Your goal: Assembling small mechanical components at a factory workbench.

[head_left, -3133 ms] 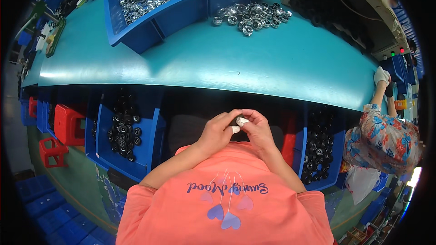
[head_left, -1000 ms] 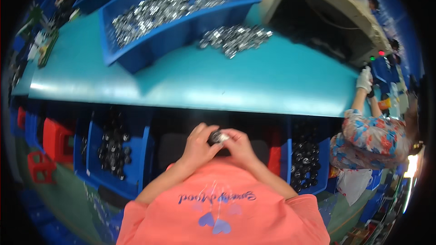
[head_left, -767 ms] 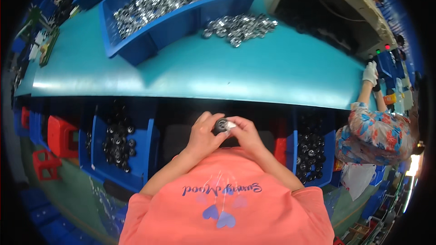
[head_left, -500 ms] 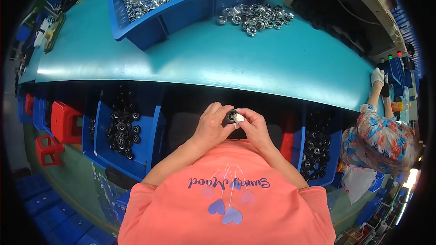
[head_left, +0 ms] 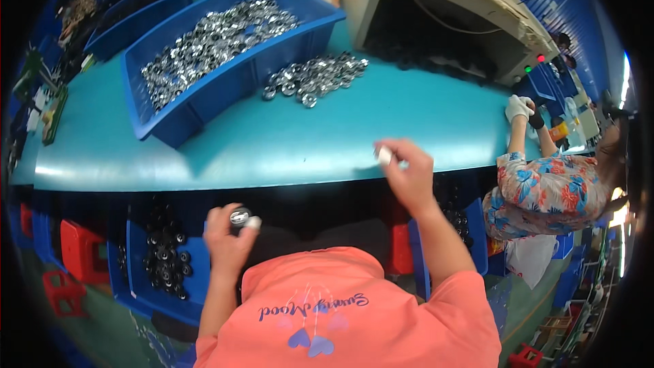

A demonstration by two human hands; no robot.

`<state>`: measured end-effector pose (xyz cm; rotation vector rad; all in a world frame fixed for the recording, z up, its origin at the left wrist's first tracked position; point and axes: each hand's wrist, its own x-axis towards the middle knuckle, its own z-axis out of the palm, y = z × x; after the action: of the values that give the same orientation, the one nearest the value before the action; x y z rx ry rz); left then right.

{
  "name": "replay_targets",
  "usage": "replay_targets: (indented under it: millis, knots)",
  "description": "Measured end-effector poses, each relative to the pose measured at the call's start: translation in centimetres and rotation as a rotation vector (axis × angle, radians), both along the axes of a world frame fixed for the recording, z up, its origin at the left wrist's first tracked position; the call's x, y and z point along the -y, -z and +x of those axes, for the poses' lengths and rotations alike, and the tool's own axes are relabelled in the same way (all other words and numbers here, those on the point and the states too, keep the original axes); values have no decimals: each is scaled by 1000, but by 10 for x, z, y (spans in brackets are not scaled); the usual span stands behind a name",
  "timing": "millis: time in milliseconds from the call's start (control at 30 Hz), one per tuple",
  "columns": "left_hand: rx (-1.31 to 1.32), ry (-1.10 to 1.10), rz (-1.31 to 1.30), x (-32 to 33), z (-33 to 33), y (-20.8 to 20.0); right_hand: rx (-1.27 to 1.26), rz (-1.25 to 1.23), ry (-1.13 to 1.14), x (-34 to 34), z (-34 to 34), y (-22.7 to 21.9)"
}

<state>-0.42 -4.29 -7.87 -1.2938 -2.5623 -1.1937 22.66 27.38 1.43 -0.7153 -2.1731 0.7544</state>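
Note:
My left hand (head_left: pixel 226 237) is low on the left, in front of the table edge. It is closed around a small black wheel (head_left: pixel 240 216) with a silvery centre, whose round face is turned up. A white cover sits on a fingertip of this hand. Stretched out over the table's near part is my right hand (head_left: pixel 412 176), slightly blurred. Its fingers are bent and the tips come together by a white-covered fingertip; whether anything small is between them is hidden. Beyond it, to the left, lies a loose pile of shiny silver-and-clear wheels (head_left: pixel 315 80) on the blue-green table (head_left: pixel 293 153).
A large blue bin (head_left: pixel 235 88) full of shiny wheels stands at the back left. Blue crates (head_left: pixel 197 266) with black wheels sit below the table edge. A box-like machine (head_left: pixel 371 0) stands at the back right. A gloved co-worker (head_left: pixel 555 187) works at the right.
My hands have come apart: the left went left and down with the black wheel, the right moved right and forward over the table. The view has shifted, showing more of the table's far side.

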Motion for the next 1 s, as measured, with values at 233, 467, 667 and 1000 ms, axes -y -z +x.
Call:
replay_targets:
  millis: [233, 467, 667, 1000]
  knots:
    - [-126, -534, -348, 147, -73, 9, 221, 87, 325, -197, -34, 14]
    - [338, -183, 24, 73, -22, -22, 508, 104, 557, -230, -60, 29]
    - [932, 359, 153, -23, 32, -39, 57, 89, -82, -109, -53, 19]
    - [1809, 564, 557, -81, 61, -20, 188, -153, -604, 68, -31, -5]
